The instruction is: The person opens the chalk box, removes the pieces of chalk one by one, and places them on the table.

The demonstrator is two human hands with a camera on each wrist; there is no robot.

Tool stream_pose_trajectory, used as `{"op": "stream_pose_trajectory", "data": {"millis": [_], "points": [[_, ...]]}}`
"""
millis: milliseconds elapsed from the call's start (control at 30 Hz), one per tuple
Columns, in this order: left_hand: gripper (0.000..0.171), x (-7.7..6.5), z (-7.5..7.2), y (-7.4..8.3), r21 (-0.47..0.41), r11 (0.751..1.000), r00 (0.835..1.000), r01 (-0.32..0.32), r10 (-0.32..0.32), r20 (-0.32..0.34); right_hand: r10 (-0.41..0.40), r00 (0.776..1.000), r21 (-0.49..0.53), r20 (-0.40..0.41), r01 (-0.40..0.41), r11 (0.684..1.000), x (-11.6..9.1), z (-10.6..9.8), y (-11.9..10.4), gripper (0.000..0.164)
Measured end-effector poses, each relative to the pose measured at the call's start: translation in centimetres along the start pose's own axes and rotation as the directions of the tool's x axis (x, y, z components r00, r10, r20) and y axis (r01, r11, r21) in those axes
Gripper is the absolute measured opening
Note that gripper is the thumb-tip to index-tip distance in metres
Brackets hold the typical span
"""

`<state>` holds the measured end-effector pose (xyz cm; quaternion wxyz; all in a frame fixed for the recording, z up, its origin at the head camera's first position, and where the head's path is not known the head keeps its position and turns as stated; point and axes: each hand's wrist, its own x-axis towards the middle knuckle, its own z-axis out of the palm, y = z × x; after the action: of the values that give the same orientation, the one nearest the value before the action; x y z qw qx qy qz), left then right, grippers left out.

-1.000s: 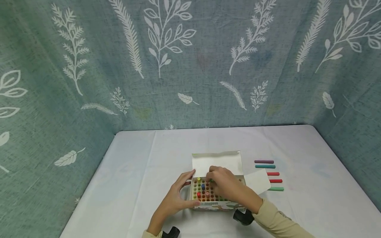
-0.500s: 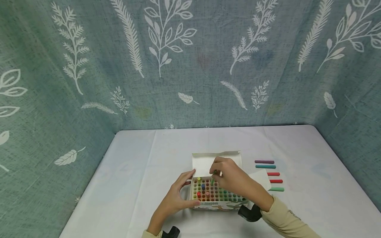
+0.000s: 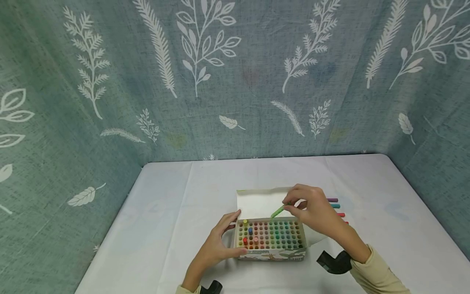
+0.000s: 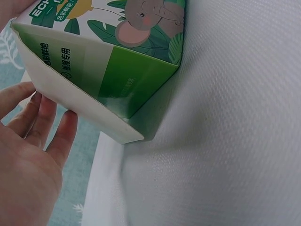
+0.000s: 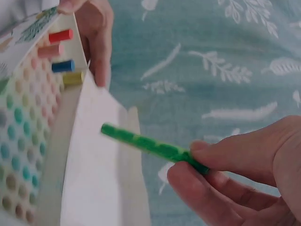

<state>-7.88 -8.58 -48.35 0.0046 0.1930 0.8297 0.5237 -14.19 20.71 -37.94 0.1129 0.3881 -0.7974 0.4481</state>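
My right hand pinches one end of a green chalk stick between thumb and fingers. In the head view the chalk slants above the back edge of an open chalk box. My left hand holds the box at its left end, thumb at the front corner and fingers at the back. In the left wrist view, its fingertips touch a side flap. Yellow chalk, blue chalk, red chalk and pink chalk stand in holes toward the box's left side.
The box's white lid is folded back. Several chalk sticks lie right of the box, partly behind my right hand, among them a purple chalk and a teal chalk. A white cloth covers the table; a patterned curtain stands behind.
My right hand has drawn the green chalk up out of the box and moved it right, tilting it. My left hand has stayed on the box.
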Motion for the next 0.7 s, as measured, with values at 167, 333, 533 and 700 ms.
{"op": "stream_pose_trajectory", "data": {"millis": [167, 333, 533, 700], "points": [[0.09, 0.0, 0.0, 0.0, -0.003, 1.0, 1.0, -0.001, 0.001, 0.004, 0.053, 0.998, 0.042, -0.045, -0.051, 0.998, -0.6, -1.7, 0.6, 0.02], [0.09, 0.1, 0.0, 0.1, -0.006, 1.0, 1.0, 0.012, -0.012, 0.006, 0.16, 0.985, 0.086, -0.069, -0.154, 0.984, -1.2, -3.5, 1.4, 0.016], [0.091, 0.1, 0.0, 0.2, -0.01, 1.0, 1.0, 0.018, -0.018, -0.005, 0.286, 0.954, 0.07, -0.091, -0.281, 0.957, -2.1, -5.6, 2.7, 0.011], [0.091, 0.2, -0.1, 1.6, -0.027, 0.999, 1.0, 0.027, -0.027, -0.011, 0.344, 0.932, 0.035, -0.116, -0.342, 0.939, -2.8, -7.0, 3.5, 0.01]]}}
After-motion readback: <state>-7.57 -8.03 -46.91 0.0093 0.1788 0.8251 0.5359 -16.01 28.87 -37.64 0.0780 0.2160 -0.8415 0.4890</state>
